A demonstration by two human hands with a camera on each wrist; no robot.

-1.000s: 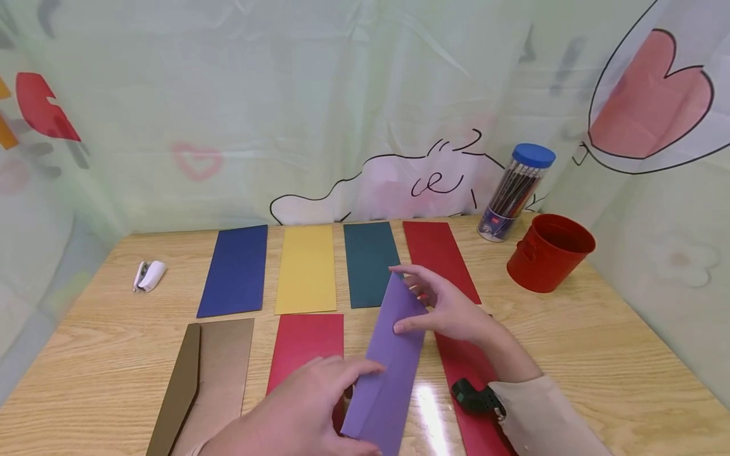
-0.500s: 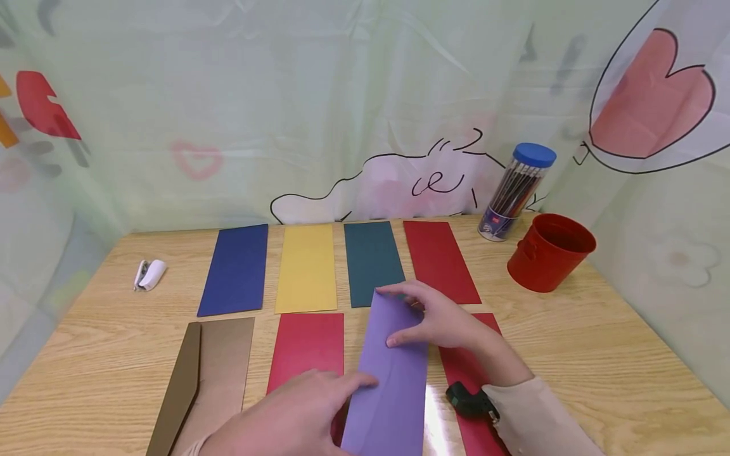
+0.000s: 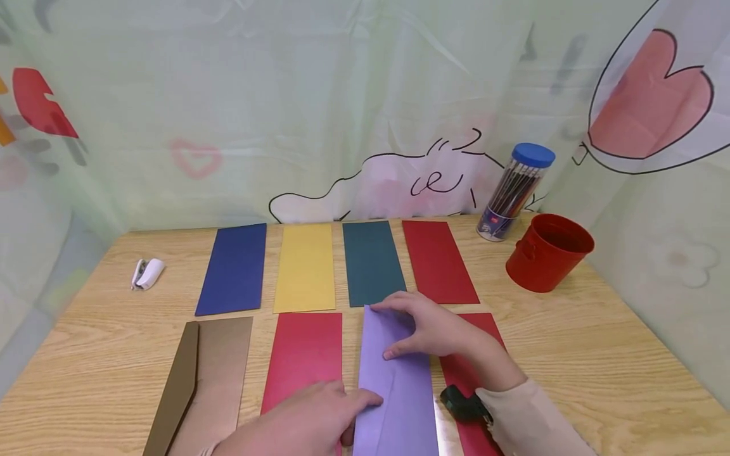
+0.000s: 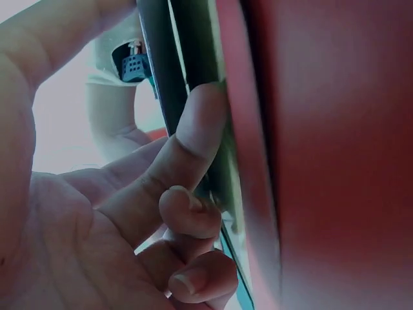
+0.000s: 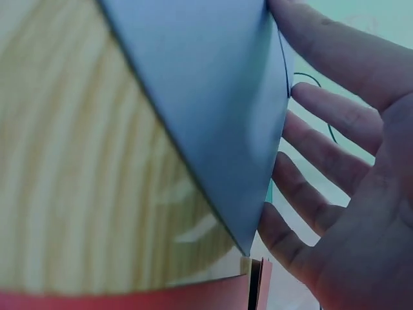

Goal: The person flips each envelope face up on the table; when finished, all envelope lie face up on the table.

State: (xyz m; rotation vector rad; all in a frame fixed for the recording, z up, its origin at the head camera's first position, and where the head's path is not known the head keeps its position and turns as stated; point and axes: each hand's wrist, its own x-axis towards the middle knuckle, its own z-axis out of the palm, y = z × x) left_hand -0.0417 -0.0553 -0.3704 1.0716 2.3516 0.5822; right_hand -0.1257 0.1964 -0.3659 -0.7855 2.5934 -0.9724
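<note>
Left hand (image 3: pixel 305 415): the left edge of the purple envelope (image 3: pixel 402 392) is held by it, the thumb laid on the upper face, the fingers partly hidden below. Right hand (image 3: pixel 424 326): the far end of the same envelope is held, with the thumb set on its face and the fingertips at its far edge.

Purple envelope: placed in the near row, between the pink paper (image 3: pixel 305 348) and the red paper (image 3: pixel 485 322); whether it is touched by the surface (image 3: pixel 582 354) cannot be told. The pink paper is partly covered by the left hand, the red paper by the right forearm. A black device (image 3: pixel 462 404) is worn at the right wrist, beside a pale sleeve (image 3: pixel 527 418).

Brown envelope (image 3: pixel 219 367): laid left of the pink paper, its flap folded out.

Far row, left to right: blue paper (image 3: pixel 232 269), yellow paper (image 3: pixel 305 269), teal paper (image 3: pixel 373 263), dark red paper (image 3: pixel 440 261), all laid flat.

Far right: one blue-capped tube (image 3: pixel 510 199), filled with pencils and stood upright; one red bucket (image 3: pixel 542 259), placed near it.

Far left: one white stapler (image 3: pixel 149 273).

Backdrop: a pale curtain (image 3: pixel 239 95), printed with hearts.
</note>
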